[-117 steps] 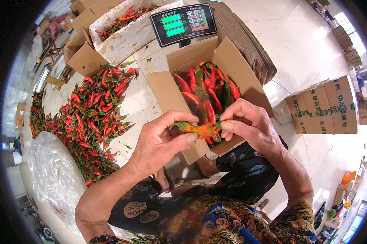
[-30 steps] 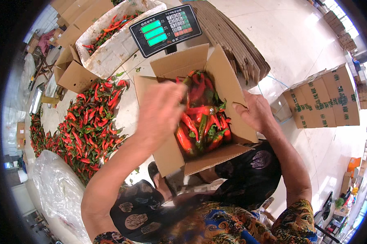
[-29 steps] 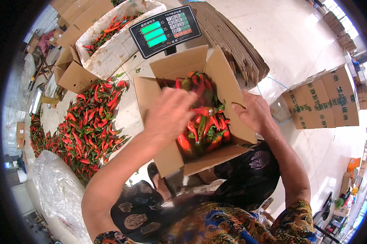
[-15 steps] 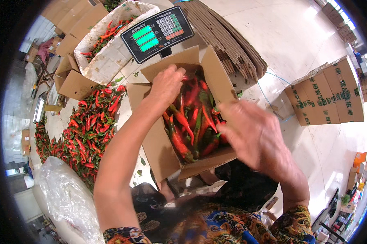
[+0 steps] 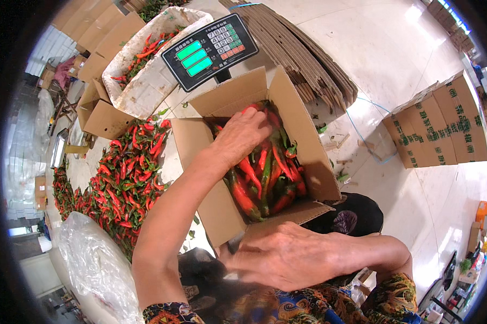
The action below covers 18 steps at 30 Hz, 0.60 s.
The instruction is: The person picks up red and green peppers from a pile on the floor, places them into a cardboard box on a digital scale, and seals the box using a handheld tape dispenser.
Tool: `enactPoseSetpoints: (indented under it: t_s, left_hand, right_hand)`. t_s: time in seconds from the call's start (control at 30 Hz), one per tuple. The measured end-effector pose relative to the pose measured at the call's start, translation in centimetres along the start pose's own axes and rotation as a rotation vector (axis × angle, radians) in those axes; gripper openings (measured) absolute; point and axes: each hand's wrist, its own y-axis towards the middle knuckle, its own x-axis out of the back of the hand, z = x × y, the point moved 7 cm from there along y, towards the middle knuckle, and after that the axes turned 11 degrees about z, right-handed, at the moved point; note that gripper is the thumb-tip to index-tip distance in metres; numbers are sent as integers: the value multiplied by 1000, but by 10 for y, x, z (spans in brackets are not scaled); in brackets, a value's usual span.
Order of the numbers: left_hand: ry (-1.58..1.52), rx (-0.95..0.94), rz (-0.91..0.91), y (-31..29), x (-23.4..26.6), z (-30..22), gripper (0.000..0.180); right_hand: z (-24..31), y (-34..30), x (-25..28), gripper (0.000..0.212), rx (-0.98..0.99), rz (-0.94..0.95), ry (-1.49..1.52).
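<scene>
An open cardboard box (image 5: 213, 218), flaps folded out, is filled with long red and dark green chili peppers (image 5: 266, 178). My left hand (image 5: 244, 134) reaches into its far part, fingers curled down and closed on a red chili pepper (image 5: 250, 108) that pokes out beyond them; the fingertips are partly hidden. Low in front of the box's near side, my right hand (image 5: 284, 256) crosses toward the left, back of the hand up. Motion smears its fingers, so their grip is unclear. Behind the box stands a scale display (image 5: 210, 51) with green lit panels.
A heap of chili peppers (image 5: 119, 189) covers the floor at left. Beyond it stand a small carton (image 5: 103, 113) and a white foam crate (image 5: 146, 97) holding peppers. Flattened cardboard (image 5: 297, 59) is stacked behind; a printed carton (image 5: 438, 127) stands right. Clear plastic (image 5: 92, 259) lies near left.
My right hand has swung from the box's right side down and left to its near side. My left hand has shifted from the far left edge inward over the peppers.
</scene>
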Motion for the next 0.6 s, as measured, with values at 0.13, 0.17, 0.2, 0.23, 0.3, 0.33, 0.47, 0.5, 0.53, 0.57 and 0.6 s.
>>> enactPoseSetpoints:
  t_s: [0.13, 0.17, 0.2, 0.23, 0.3, 0.33, 0.47, 0.5, 0.53, 0.57, 0.6]
  left_hand:
    - [-6, -133, -48, -10, 14, -4, 18]
    - [-24, -177, -103, -19, 19, -7, 13]
    - [-39, -181, -95, -21, 19, -11, 12]
    - [-53, -184, -87, -25, 20, -15, 11]
    - [-85, -220, -149, -34, 28, -23, 15]
    - [-213, -190, -272, -37, 40, -19, 18]
    - [-500, 8, -500, -39, 72, 6, 29]
    - [-364, 70, -450, -33, 69, 11, 28]
    - [-217, 144, -394, -31, 66, 19, 28]
    - [-119, 180, -337, -25, 59, 27, 28]
    - [-28, 210, -282, -14, 45, 36, 28]
  right_hand:
    - [-18, 4, -13, 23, 2, -32, -54]
    - [-20, 3, -14, 23, -11, -21, -68]
    - [-23, 2, -15, 23, -30, -10, -82]
    - [-25, 1, -19, 23, -45, 12, -101]
    - [-28, 1, -26, 25, -74, 57, -139]
    - [-30, 1, -25, 25, -92, 61, -133]
    - [-35, -1, -27, 27, -138, 88, -129]
    - [-37, -2, -26, 28, -148, 97, -139]
    - [-35, 0, -27, 28, -133, 105, -132]
    - [-33, 2, -28, 29, -120, 112, -124]
    - [-33, 3, -29, 29, -116, 120, -115]
